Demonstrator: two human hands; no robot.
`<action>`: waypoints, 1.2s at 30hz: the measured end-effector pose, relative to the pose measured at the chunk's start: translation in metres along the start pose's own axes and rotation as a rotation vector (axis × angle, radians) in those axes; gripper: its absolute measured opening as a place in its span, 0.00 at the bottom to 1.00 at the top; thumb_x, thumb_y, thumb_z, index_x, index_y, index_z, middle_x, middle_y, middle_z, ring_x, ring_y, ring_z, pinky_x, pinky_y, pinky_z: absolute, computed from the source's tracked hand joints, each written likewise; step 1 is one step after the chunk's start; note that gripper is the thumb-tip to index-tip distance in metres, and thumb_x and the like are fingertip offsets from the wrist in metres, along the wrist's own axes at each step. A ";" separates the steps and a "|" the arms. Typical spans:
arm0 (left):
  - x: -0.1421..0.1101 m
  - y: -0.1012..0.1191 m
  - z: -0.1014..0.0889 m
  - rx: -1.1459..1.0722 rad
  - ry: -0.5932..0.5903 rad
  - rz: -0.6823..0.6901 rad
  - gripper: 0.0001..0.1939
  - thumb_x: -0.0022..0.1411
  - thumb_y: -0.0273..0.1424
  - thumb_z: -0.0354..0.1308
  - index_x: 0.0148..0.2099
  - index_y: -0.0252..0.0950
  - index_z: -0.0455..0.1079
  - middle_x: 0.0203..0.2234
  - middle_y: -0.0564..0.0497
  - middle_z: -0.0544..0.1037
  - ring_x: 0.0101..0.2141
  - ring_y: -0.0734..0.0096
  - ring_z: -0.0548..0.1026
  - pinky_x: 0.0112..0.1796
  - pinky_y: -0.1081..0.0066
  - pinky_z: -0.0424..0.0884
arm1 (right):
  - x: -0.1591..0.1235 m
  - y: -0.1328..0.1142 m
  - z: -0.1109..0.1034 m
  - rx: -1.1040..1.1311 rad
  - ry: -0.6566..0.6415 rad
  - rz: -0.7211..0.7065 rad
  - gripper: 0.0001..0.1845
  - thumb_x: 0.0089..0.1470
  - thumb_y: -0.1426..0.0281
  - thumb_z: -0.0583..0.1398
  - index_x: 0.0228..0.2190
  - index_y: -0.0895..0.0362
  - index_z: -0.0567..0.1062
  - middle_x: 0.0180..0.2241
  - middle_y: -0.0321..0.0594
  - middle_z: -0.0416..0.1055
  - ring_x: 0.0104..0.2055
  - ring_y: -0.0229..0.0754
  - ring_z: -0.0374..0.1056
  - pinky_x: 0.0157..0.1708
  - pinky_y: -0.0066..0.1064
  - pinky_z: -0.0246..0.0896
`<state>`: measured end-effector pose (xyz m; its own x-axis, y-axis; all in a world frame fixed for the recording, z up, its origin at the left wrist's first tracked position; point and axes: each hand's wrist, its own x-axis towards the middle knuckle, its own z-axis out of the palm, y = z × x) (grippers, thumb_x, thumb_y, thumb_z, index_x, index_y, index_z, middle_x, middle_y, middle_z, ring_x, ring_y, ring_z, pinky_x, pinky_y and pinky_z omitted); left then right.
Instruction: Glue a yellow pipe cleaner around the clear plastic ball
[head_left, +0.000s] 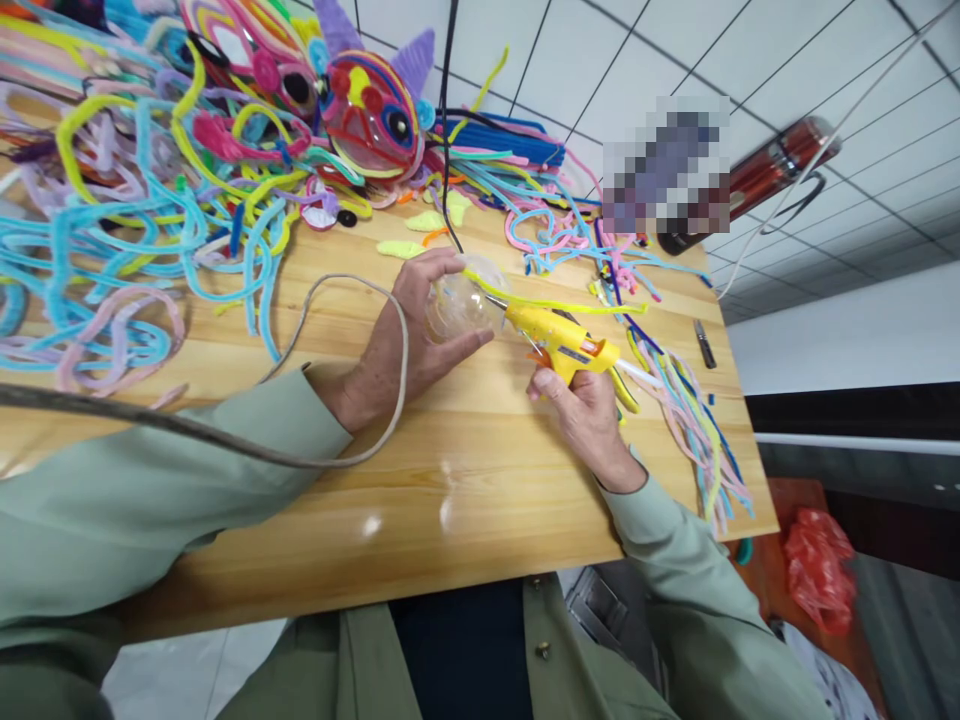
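Dozens of fuzzy stems tangled at far left, probably parked there to give the arms room. Left hand: fingers curled round a clear rounded piece just above the surface, mid-front; thumb along its near side, presumably to steady it against the tool. Yellow stem runs rightward from the piece, its far end loose. Glue gun aimed left, nozzle at the piece; contact unclear. Right hand: fingers wrapped on the handle, likely for trigger control. Farther right, loose bundle within reach.
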<state>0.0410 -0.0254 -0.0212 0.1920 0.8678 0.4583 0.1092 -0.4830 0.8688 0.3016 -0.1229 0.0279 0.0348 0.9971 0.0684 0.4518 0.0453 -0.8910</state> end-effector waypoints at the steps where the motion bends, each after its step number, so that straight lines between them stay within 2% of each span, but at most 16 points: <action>1: 0.000 0.000 0.000 0.006 -0.008 0.013 0.45 0.62 0.55 0.84 0.72 0.49 0.70 0.70 0.42 0.76 0.77 0.36 0.72 0.78 0.36 0.72 | 0.000 0.000 0.000 -0.003 -0.002 0.003 0.36 0.64 0.32 0.69 0.25 0.49 0.81 0.28 0.40 0.80 0.33 0.47 0.73 0.37 0.41 0.70; 5: -0.001 0.000 -0.002 0.020 -0.031 0.042 0.42 0.66 0.54 0.82 0.73 0.49 0.69 0.72 0.41 0.76 0.77 0.37 0.71 0.78 0.37 0.72 | -0.002 0.001 -0.002 -0.007 0.005 0.010 0.32 0.66 0.37 0.70 0.26 0.49 0.81 0.28 0.40 0.81 0.33 0.47 0.73 0.38 0.41 0.71; 9: 0.000 0.002 -0.002 0.016 -0.028 0.012 0.43 0.64 0.55 0.83 0.72 0.48 0.69 0.72 0.41 0.76 0.77 0.36 0.71 0.79 0.35 0.71 | -0.003 0.000 -0.003 -0.002 0.026 0.019 0.29 0.66 0.39 0.71 0.28 0.49 0.82 0.28 0.39 0.81 0.32 0.47 0.74 0.38 0.42 0.70; 17: 0.002 0.002 -0.001 -0.007 0.012 -0.010 0.45 0.59 0.55 0.86 0.70 0.49 0.72 0.67 0.44 0.77 0.75 0.36 0.73 0.79 0.36 0.70 | -0.003 0.001 -0.002 -0.024 0.020 0.017 0.34 0.65 0.33 0.69 0.27 0.49 0.80 0.27 0.39 0.79 0.31 0.47 0.72 0.36 0.42 0.69; 24: 0.001 -0.002 -0.002 0.032 -0.012 0.028 0.44 0.63 0.56 0.84 0.72 0.49 0.70 0.69 0.43 0.77 0.75 0.37 0.73 0.79 0.37 0.70 | -0.003 0.004 -0.002 -0.030 0.034 -0.005 0.33 0.66 0.33 0.69 0.29 0.49 0.81 0.27 0.38 0.79 0.30 0.47 0.71 0.36 0.43 0.69; 32: 0.001 0.001 0.000 -0.025 0.019 -0.033 0.48 0.58 0.60 0.86 0.71 0.49 0.71 0.69 0.43 0.76 0.77 0.35 0.71 0.79 0.36 0.69 | -0.004 0.005 -0.003 -0.034 0.036 0.014 0.36 0.65 0.31 0.68 0.27 0.49 0.80 0.26 0.37 0.79 0.29 0.46 0.72 0.37 0.43 0.68; 36: 0.000 -0.006 0.000 -0.027 0.018 0.031 0.46 0.63 0.61 0.83 0.72 0.51 0.70 0.71 0.43 0.75 0.77 0.37 0.72 0.79 0.37 0.68 | -0.002 0.005 -0.002 -0.036 0.037 0.003 0.37 0.65 0.30 0.68 0.27 0.49 0.81 0.26 0.38 0.79 0.30 0.45 0.71 0.37 0.42 0.67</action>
<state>0.0408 -0.0221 -0.0267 0.1769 0.8548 0.4879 0.0775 -0.5063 0.8589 0.3053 -0.1249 0.0239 0.0683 0.9942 0.0831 0.4831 0.0399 -0.8746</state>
